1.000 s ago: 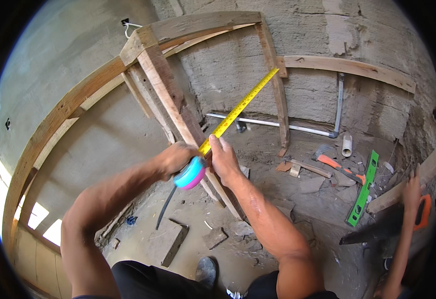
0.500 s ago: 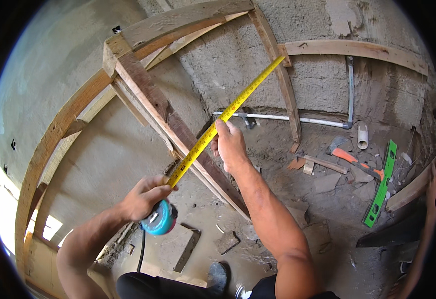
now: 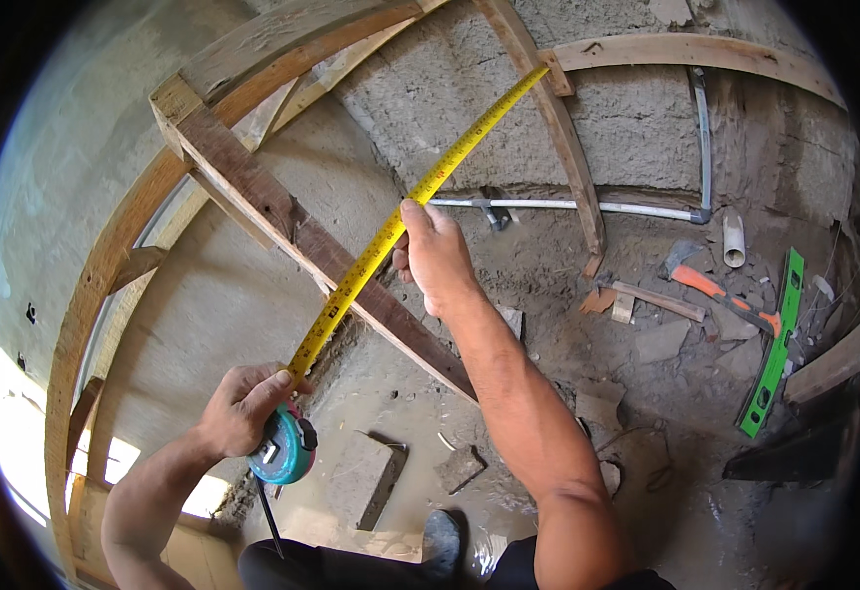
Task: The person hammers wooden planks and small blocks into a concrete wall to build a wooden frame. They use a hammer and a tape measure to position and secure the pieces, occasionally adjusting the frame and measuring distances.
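Observation:
A tape measure [image 3: 288, 444] with a turquoise round case hangs just under my left hand [image 3: 243, 411], whose fingers and thumb are closed at the start of its yellow blade. The blade runs out up and to the right, and its far end meets a wooden upright [image 3: 554, 113] beside a small block. Partway along, my right hand [image 3: 434, 251] pinches the blade's edge between thumb and fingers. Below the blade, a thick wooden beam [image 3: 282, 211] crosses at a slant. A black cord or strap trails from the case toward my leg.
Curved wooden framing [image 3: 120, 246] rises on the left against a plastered wall. A pale pipe [image 3: 548, 205] follows the far wall's base. On the muddy floor lie a hammer [image 3: 710, 285] with orange handle parts, a green level [image 3: 776, 339], a pipe piece [image 3: 734, 241] and a concrete block [image 3: 359, 477].
My view has shifted, and the framing sits farther up and left. Both hands keep hold of the tape, with the left one lower and farther left. The arm at the right edge is gone.

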Demonstrator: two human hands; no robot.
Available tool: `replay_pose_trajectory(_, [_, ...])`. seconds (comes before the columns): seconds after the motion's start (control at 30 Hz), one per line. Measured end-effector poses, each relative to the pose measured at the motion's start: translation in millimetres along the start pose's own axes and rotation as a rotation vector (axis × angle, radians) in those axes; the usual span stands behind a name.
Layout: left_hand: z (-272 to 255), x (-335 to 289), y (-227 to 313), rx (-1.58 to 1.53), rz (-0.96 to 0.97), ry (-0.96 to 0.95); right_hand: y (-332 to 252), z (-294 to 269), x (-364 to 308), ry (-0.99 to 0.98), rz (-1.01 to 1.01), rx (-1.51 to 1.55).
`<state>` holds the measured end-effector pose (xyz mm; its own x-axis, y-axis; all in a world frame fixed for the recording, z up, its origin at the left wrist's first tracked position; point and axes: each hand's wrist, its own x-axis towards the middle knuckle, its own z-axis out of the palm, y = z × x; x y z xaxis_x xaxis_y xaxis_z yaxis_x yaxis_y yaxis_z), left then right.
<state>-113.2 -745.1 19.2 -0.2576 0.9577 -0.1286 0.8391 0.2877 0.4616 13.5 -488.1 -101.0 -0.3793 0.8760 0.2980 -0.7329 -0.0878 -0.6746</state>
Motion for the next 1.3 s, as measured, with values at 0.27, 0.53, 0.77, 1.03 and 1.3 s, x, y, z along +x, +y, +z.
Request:
replay_pose_trajectory(0.27, [-12, -1, 5, 0.105, 0.047, 0.031, 1, 5, 1, -0.034, -0.004, 0.008])
replay_pose_trajectory(0.53, [-17, 7, 0, 0.169, 0.130, 0.030, 5, 8, 6, -0.042, -0.020, 0.014])
replay_pose_trajectory(0.77, [8, 14, -14, -0.038, 0.138, 0.013, 3, 22, -23, -0.040, -0.170, -0.387])
replay_pose_trajectory(1.03, [35, 51, -23, -0.337, 0.428, 0.162, -14, 38, -77, -0.373, -0.554, -0.863])
replay_pose_trajectory(1.3, [44, 84, -80, -0.669, 0.665, 0.216, -79, -27, -84, -0.299, -0.266, -1.322])
